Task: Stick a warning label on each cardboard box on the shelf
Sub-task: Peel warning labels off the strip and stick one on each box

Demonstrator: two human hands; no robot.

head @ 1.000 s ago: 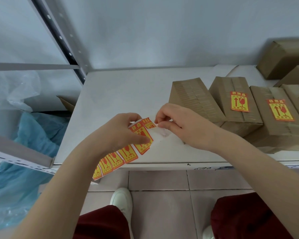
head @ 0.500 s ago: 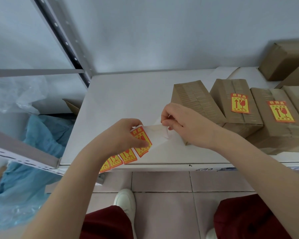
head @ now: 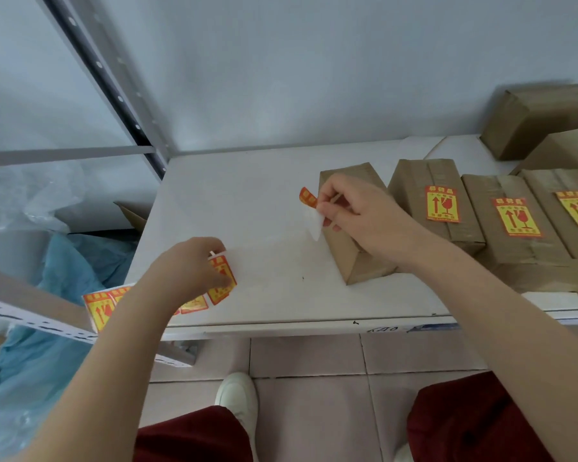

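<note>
Warning label [head: 308, 197]: one piece, off the strip, held in the air over the shelf [head: 247, 201], just left of the unlabelled cardboard box [head: 347, 176], about level with that box's top left edge. Label is curled: red/yellow print shows at the upper end, white underside at the lower end. Can't tell if it touches the box.

Right fingers [head: 327, 203]: thumb and forefinger pressed together, pinching the label's right edge. Other fingers curled in, over the top face of the unlabelled box. Contact with the box: can't tell.

Left fingers [head: 204, 251]: curled, gripping the label strip [head: 99, 308] near the shelf's front left corner. Top end of the strip sits under the thumb; the rest runs back under the wrist and hangs out past the shelf's left edge.

Box row along the right half of the shelf: unlabelled box is leftmost, lying at a slant to the front edge. Labelled boxes [head: 521, 251] sit side by side to its right, three in view, each with a label on its top face. More plain boxes [head: 531, 118] stacked at the back right corner.
</note>
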